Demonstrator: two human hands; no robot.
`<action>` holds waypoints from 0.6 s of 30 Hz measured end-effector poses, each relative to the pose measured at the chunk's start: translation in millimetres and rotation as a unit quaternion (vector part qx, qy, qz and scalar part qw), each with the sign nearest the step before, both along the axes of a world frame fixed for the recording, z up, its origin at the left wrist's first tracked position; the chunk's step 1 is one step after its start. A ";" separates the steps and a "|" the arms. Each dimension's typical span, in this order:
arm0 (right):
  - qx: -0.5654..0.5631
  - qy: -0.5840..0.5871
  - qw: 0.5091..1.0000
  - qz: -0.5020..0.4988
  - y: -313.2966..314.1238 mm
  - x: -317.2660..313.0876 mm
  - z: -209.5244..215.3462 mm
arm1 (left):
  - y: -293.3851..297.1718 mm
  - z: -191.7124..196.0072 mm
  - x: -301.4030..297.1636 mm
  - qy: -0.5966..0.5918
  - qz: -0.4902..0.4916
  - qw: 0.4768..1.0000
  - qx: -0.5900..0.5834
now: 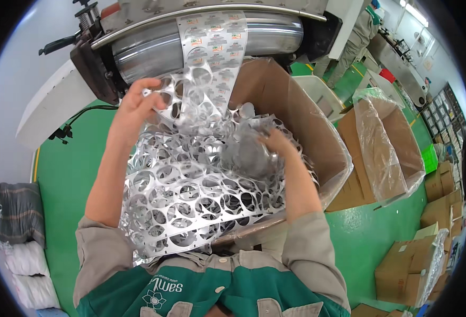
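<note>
A printed silver foil strip hangs down from a metal roller and turns into a web with round holes cut through it. My left hand grips the edge of this punched foil web between thumb and fingers. Lower right, my right hand has its fingers closed at the edge of a grey cluster of round foil pieces, smeared by motion; its fingertips are partly hidden. Beneath both hands, a heap of punched foil scrap fills and overhangs a plastic-lined cardboard box.
The machine's steel roller spans the top, with a black-handled lever at left. Another lined carton stands at right beside a white bin. Stacked cardboard boxes line the far right. A person stands in the background.
</note>
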State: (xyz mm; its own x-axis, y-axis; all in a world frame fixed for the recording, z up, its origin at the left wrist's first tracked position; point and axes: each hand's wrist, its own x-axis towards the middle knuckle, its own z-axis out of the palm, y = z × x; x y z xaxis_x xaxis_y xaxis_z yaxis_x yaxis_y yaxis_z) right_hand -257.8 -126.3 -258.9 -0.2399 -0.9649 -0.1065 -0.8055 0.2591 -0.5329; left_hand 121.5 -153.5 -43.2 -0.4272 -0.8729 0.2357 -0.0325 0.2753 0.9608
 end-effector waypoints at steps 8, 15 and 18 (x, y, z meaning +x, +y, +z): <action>-0.028 -0.116 0.992 0.052 35.3 25.6 158.0 | 66.6 -21.6 42.6 -0.249 -0.098 0.964 0.007; -0.107 -0.653 0.733 0.159 28.5 69.3 131.2 | 111.5 -6.1 34.6 -0.241 -0.330 0.910 -0.076; -0.107 -0.049 0.991 0.059 4.2 55.2 62.3 | 106.4 35.4 75.0 -0.068 -0.302 0.947 -0.080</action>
